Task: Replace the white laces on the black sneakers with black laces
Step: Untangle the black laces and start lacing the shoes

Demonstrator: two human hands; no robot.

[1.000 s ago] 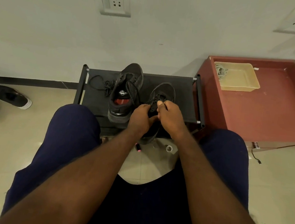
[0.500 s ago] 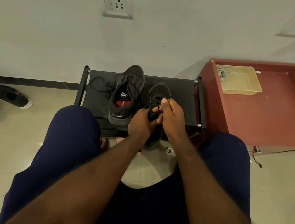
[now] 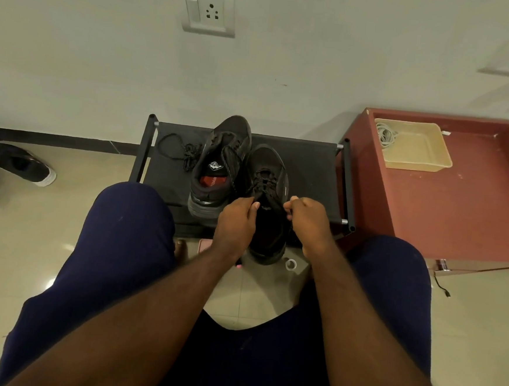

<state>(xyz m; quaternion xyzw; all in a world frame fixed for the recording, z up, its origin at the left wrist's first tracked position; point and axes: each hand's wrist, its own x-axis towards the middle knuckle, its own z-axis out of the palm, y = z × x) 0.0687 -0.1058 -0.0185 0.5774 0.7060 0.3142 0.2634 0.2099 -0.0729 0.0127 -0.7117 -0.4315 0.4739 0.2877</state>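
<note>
Pinching a black lace (image 3: 262,183) end each, left hand (image 3: 235,218) and right hand (image 3: 307,223) sit spread either side of the near sneaker (image 3: 269,239). It's on the black rack (image 3: 312,173), heel overhanging, second sneaker (image 3: 219,162) right alongside.

On rack (image 3: 309,172): left sneaker (image 3: 230,136) beside right sneaker (image 3: 267,163), loose lace (image 3: 189,154) further left; tray (image 3: 416,166) on cabinet (image 3: 458,215) at right.
</note>
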